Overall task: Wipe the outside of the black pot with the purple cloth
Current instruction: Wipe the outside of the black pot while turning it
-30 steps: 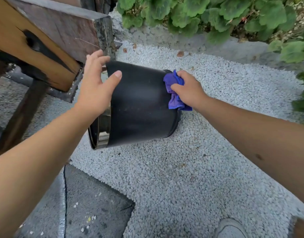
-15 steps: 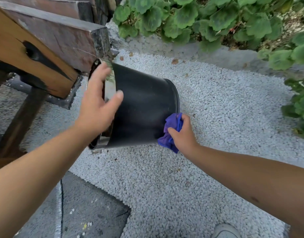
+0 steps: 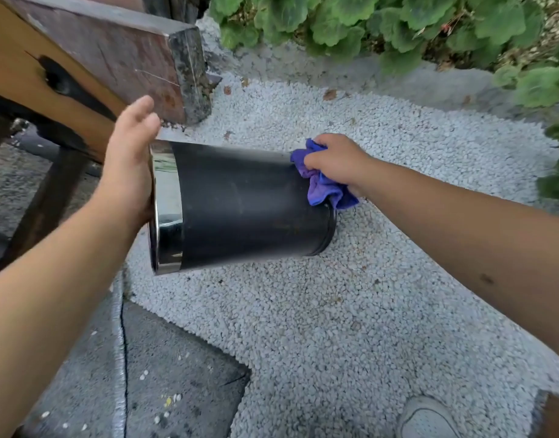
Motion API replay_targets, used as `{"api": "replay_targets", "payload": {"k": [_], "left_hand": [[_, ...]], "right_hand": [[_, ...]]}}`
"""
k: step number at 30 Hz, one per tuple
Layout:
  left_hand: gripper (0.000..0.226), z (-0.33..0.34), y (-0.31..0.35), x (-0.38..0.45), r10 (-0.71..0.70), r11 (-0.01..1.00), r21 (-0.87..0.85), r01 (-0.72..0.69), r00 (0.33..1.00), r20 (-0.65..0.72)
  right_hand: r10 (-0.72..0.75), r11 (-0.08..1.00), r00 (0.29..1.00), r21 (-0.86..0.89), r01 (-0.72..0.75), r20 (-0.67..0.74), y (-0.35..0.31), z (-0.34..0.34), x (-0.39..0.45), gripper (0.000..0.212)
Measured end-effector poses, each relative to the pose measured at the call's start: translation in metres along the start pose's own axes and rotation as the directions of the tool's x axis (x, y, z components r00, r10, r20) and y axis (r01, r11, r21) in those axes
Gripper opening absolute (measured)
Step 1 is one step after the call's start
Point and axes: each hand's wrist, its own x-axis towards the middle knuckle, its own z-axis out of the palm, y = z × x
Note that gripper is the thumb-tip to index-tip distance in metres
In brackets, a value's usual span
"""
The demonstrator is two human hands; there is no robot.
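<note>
Head view shows one black pot (image 3: 246, 203) tipped on its side over the white gravel (image 3: 366, 311), its chrome rim band toward the left hand (image 3: 129, 172) and its base toward the right hand (image 3: 338, 162). That left hand lies flat across the pot's mouth with fingers straight, bracing rather than grasping. Fingers of the right hand are curled round the single purple cloth (image 3: 322, 184), which is pressed against the pot's upper edge near the base.

My guess at the risk: with only a flat palm steadying it, the round pot could roll or slip off that palm if the cloth pushes hard sideways, and the base could scrape on the stones. A bunched cloth may also skip patches of the wall.

Counted: one pot, one cloth, two hands, one wooden bench (image 3: 82, 58) beyond the left hand, one shoe (image 3: 426, 418) below the right forearm
</note>
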Motion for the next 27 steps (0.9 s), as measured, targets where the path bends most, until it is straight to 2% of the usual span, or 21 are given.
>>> {"api": "replay_targets", "payload": {"k": [3, 5, 8, 10, 12, 14, 18, 21, 23, 25, 27], "left_hand": [[0.072, -0.009, -0.017, -0.028, 0.140, 0.967, 0.191, -0.171, 0.977, 0.164], [0.074, -0.012, -0.024, -0.037, 0.165, 0.920, 0.312, -0.239, 0.955, 0.246], [0.079, -0.010, -0.020, -0.037, 0.182, 0.796, 0.533, -0.288, 0.953, 0.243], [0.077, -0.004, -0.012, -0.030, 0.160, 0.777, 0.576, -0.256, 0.964, 0.213], [0.073, 0.000, -0.005, -0.021, 0.057, 0.817, 0.562, -0.126, 0.989, 0.140], [0.070, 0.004, -0.002, -0.013, 0.007, 0.830, 0.554, -0.063, 0.995, 0.103], [0.056, 0.020, 0.006, -0.003, 0.089, 0.742, 0.648, -0.172, 0.983, 0.159], [0.050, 0.032, 0.014, 0.010, 0.038, 0.768, 0.627, -0.126, 0.988, 0.151], [0.050, 0.034, 0.018, 0.021, 0.021, 0.739, 0.664, -0.111, 0.990, 0.141], [0.049, 0.036, 0.021, 0.031, 0.006, 0.694, 0.714, -0.095, 0.992, 0.126], [0.051, 0.037, 0.024, 0.041, -0.028, 0.696, 0.716, -0.057, 0.994, 0.106]], "right_hand": [[0.045, 0.992, 0.999, 0.121, -0.045, 0.007, 0.000, 0.000, 0.005, 0.011], [0.045, 0.987, 0.999, 0.152, -0.046, 0.008, -0.002, -0.001, 0.006, 0.016], [0.043, 0.978, 0.999, 0.202, -0.042, 0.000, -0.007, -0.004, 0.008, 0.014], [0.014, 0.987, 1.000, 0.158, -0.016, 0.011, -0.008, -0.006, 0.007, 0.012], [-0.036, 0.997, 0.999, 0.070, 0.035, 0.015, -0.007, -0.006, 0.004, 0.018], [-0.074, 0.996, 0.997, 0.042, 0.074, -0.007, -0.002, -0.005, -0.001, 0.008], [-0.082, 0.992, 0.994, 0.087, 0.088, -0.065, 0.020, -0.005, -0.015, 0.006], [-0.030, 0.974, 0.987, 0.218, 0.065, -0.159, 0.036, -0.002, -0.030, 0.003], [0.005, 0.958, 0.978, 0.282, 0.055, -0.208, 0.043, 0.002, -0.043, 0.014], [0.002, 0.952, 0.972, 0.299, 0.070, -0.234, 0.048, 0.009, -0.055, 0.013], [-0.032, 0.954, 0.961, 0.277, 0.111, -0.274, 0.051, 0.017, -0.066, 0.005]]}}
